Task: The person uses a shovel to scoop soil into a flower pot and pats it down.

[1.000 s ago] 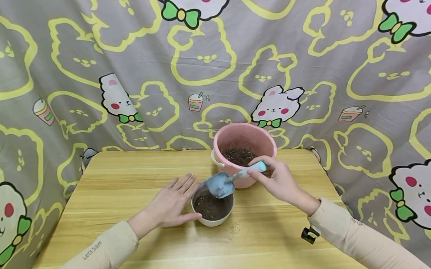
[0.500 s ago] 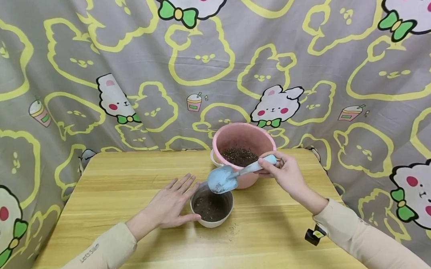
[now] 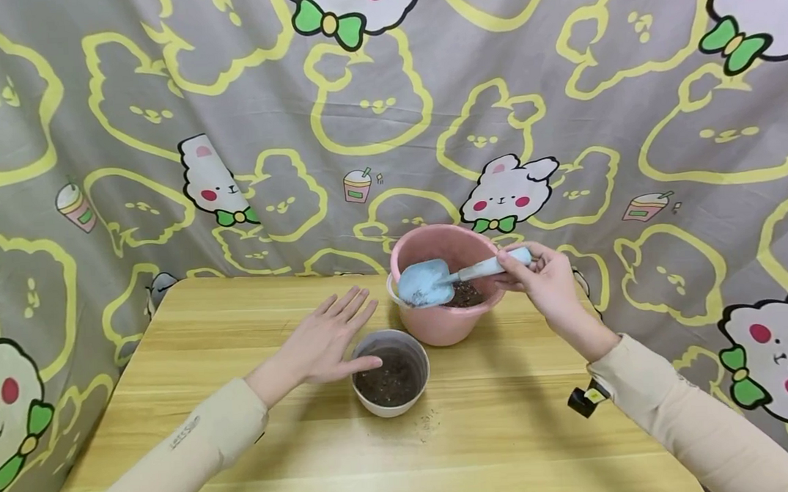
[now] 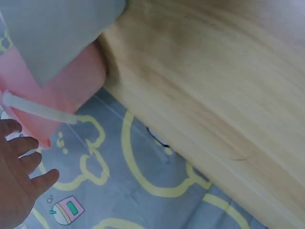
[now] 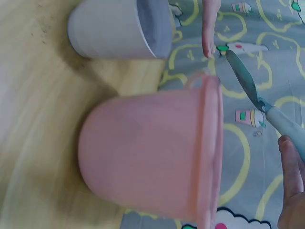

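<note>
A grey fabric curtain printed with yellow outlined figures [image 3: 376,78] stands behind a light wood-grain tabletop [image 3: 226,341]. On it, toward the rear, stands a round pink bucket [image 3: 440,330] with dark soil [image 3: 469,295] inside and a white bail handle [image 4: 43,109] on its side; its position is unchanged from one second ago. A smaller off-white round pot [image 5: 109,31], also part-filled with dark soil, stands upright just in front of and to the left of the bucket, likewise unmoved.

The light-blue hand trowel [image 3: 431,281] has changed place: formerly over the pot, its blade now hangs above the bucket's mouth. The right wrist view shows it clear of the rim and tilted, blade lower than handle. Dark traces mark the blade near its tip.

The right hand [image 3: 554,279], having moved outward with the trowel, grips the handle near its end between thumb and fingers. The left hand [image 3: 322,344] has risen from beside the pot; its fingers are straight and slightly apart, thumb spread away. It holds nothing and hovers near the pot's left side, apart from it in the right wrist view.

Fine dark crumbs [image 3: 428,424] lie before the pot.
</note>
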Demonstrator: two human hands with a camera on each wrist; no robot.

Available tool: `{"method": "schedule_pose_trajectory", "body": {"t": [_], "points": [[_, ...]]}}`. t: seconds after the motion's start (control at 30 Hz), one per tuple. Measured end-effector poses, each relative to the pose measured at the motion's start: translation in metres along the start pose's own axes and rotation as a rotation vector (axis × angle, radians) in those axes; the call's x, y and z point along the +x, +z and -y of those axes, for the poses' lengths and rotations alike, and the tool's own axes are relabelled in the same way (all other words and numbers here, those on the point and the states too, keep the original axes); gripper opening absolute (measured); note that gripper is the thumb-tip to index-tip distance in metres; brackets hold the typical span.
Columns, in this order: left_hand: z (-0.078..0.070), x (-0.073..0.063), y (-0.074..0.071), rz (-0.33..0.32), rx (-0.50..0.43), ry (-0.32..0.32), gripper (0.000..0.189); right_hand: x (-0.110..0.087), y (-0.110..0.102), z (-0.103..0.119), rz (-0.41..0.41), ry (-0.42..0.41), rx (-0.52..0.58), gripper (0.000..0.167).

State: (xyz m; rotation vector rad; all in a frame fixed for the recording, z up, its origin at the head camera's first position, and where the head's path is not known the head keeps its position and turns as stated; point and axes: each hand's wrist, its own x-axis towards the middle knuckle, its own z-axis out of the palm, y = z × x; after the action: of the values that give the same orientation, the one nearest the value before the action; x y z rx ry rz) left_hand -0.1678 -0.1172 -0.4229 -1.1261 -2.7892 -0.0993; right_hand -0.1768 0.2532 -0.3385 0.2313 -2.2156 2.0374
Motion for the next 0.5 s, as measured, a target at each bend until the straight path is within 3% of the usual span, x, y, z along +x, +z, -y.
{"method": "schedule_pose_trajectory", "body": {"t": [0.2,0.5], "points": [[0.001,0.024,-0.006,0.003,-0.013,-0.017,0.100,0.023,-0.011,0.001,-0.015,-0.028,-0.071,0.024],[0.003,0.054,-0.011,-0.002,-0.001,-0.019,0.101,0.048,-0.022,-0.018,-0.063,-0.026,-0.138,0.026]]}}
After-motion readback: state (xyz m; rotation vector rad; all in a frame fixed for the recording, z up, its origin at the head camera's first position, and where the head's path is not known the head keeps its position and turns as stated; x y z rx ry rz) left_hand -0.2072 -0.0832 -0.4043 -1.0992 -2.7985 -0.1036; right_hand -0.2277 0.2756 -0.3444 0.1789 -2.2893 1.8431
